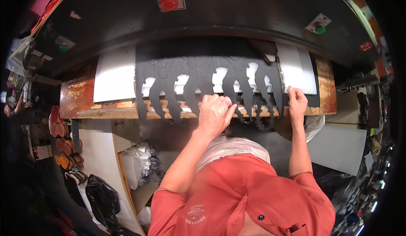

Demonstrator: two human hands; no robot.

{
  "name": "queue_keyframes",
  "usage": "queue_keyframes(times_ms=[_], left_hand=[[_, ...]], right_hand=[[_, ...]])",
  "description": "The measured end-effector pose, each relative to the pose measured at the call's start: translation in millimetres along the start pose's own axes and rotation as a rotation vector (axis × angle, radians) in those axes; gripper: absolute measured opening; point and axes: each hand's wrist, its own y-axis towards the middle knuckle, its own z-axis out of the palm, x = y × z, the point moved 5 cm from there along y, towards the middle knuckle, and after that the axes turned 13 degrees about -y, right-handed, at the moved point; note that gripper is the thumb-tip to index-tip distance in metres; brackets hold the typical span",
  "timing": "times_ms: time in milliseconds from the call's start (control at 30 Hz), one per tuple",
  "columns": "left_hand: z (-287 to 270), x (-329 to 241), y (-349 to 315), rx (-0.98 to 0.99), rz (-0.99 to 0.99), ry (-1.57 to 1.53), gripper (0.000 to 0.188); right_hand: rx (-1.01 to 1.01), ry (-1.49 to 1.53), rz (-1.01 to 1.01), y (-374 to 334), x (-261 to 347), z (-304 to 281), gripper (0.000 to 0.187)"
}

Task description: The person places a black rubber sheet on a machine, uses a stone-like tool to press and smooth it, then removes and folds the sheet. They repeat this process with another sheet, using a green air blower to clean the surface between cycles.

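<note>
Black cut sheet (pixel 195 65), one; hands (pixel 215 112), two.

Can reach in freely over the white board (pixel 113 75) left of the black sheet (pixel 198 68). Blocked at the front by the left hand (pixel 215 114) and dangling strips (pixel 172 102), at right by the right hand (pixel 298 103), farther back by the overhanging dark machine beam (pixel 237 12).

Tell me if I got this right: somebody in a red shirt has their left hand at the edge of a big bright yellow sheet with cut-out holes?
Almost! The sheet isn't bright yellow; the head view shows it is black. The rest is right: the red shirt, the cut-out holes, and the left hand at the sheet's edge.
</note>
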Motion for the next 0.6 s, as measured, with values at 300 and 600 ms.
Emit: queue_keyframes(times_ms=[300, 600], left_hand=[[-11, 9, 26, 0.408, -0.114, -0.043, 0.020], [-23, 55, 156, 0.143, -0.076, -0.335, 0.020]], right_hand=[[0.222, -0.324, -0.168, 111, 111, 80, 0.082], [0.326, -0.749, -0.296, 156, 148, 146, 0.102]])
